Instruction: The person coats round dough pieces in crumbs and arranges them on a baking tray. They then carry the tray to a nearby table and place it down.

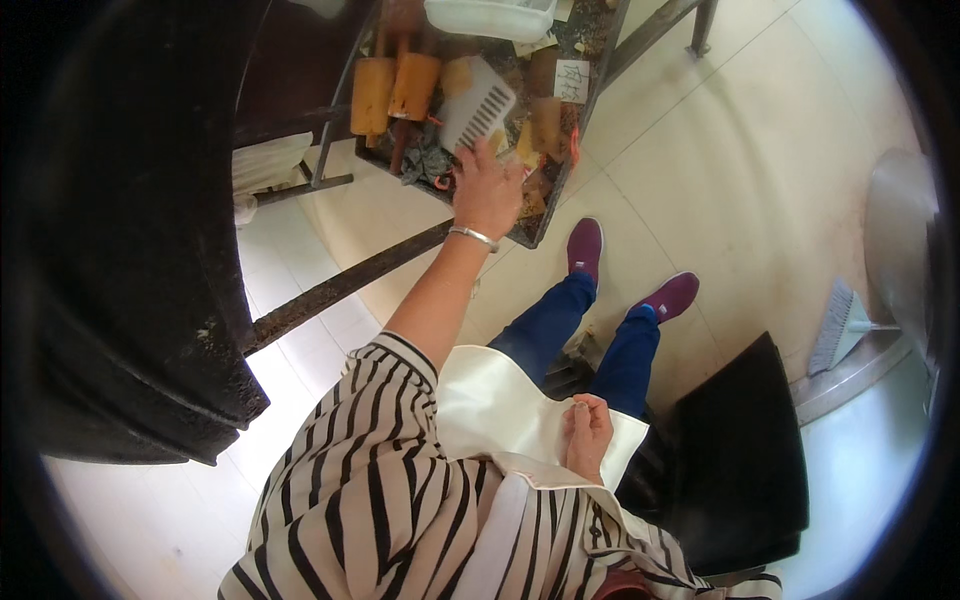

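My left hand (489,187), with a silver bangle at the wrist, reaches over a dark, worn metal tray shelf (534,238). Its spread fingertips are at the lower edge of a white plastic scraper with comb-like teeth (480,105); nothing is plainly gripped. Left of the scraper lie two wooden rolling pins (415,86). A crumpled grey wad (425,160) sits just below them. To the scraper's right are small yellowish pieces (546,124), somewhat blurred. My right hand (589,435) rests curled on cream satin cloth (495,405) over my lap; no object shows in it.
A white plastic tub (491,16) stands at the shelf's far end, near a handwritten card (571,81). A metal bar (352,289) runs below the shelf. Dark equipment (142,247) fills the left side. A broom (838,330) and a black panel (742,457) are at right.
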Tool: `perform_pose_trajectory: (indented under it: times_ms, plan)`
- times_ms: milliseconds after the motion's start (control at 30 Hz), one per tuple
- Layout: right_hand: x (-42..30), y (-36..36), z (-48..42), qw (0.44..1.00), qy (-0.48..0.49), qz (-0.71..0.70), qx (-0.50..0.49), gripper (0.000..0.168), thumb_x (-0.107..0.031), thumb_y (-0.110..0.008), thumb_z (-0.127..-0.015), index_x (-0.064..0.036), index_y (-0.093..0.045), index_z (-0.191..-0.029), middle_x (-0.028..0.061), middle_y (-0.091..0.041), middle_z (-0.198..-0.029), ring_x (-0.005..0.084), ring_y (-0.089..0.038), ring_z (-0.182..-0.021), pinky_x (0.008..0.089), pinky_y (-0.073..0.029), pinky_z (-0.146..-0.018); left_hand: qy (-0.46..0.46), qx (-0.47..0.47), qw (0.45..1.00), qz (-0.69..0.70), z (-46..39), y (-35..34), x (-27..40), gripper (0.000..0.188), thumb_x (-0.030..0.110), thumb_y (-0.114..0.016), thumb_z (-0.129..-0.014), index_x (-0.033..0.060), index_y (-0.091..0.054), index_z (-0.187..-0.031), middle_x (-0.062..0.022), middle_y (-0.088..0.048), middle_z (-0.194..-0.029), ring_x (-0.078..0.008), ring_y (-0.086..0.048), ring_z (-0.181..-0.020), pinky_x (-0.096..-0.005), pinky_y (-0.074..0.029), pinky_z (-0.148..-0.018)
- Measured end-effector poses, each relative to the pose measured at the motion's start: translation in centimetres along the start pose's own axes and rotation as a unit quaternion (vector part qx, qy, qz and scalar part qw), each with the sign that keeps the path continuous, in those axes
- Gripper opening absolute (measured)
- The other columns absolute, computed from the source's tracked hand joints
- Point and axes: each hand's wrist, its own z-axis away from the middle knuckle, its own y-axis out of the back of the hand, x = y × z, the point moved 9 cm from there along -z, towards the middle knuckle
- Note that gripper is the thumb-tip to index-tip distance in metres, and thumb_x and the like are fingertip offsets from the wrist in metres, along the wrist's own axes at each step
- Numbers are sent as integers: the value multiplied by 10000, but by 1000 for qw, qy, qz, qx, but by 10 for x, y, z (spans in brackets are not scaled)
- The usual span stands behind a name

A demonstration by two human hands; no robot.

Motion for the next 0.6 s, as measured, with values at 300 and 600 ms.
perform_pose_trajectory:
  times_ms: [300, 600]
  plan:
    - [0, 1, 2, 1000, -11, -4, -4, 69, -66, -550, -985, -58, -600, -1031, 17, -592, -791, 55, -481, -630, 194, -382, -576, -44, 78, 961, 263, -57, 52, 12, 577, 244, -534, -961, -66, -377, -1422, -372, -349, -1444, -577, -362, -1303, -533, -300, -1133]
    - [5, 2, 3, 1000, -24, 0, 12, 71, -74, -548, -988, -57, -599, -1034, 20, -591, -785, 58, -482, -625, 200, -382, -561, 134, 13, 990, -45, 1, 25, -63, 572, 302, -502, -976, -50, -439, -1423, -254, -320, -1551, -438, -305, -1421, -461, -253, -1185]
